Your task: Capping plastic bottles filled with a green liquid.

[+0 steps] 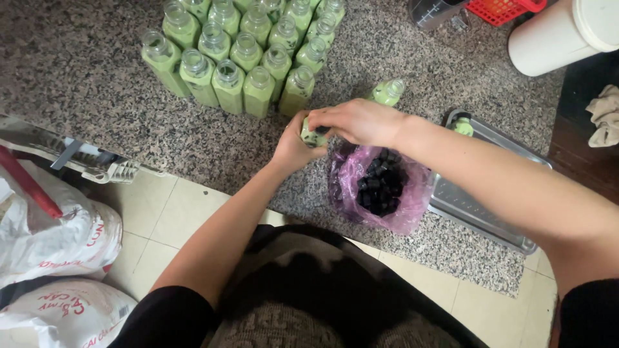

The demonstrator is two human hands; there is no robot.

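Both hands close around one small clear plastic bottle of pale green drink (314,135), and they hold it above the speckled granite counter (97,77), close to its near edge. Left hand (293,147) wraps the bottle from below and from the side. Right hand (358,121) lies over the top of it with the fingers curled down, so the mouth of the bottle is hidden and I cannot tell whether a cap is on it.

Just beside the hands, toward the near edge, stands an open purple plastic bag (380,187) with many small black caps (382,183) inside. Right of the bag lies a flat metal tray (483,193), which touches the bag on one side; a small green object (463,126) sits at the far corner of the tray.

At the far side of the counter stands a tight group of open clear bottles filled with the same green drink (242,55), all upright and without caps. One more green bottle (389,91) stands alone between this group and the tray. In the far right corner are a white cylindrical container (561,35) and a red plastic basket (503,9).
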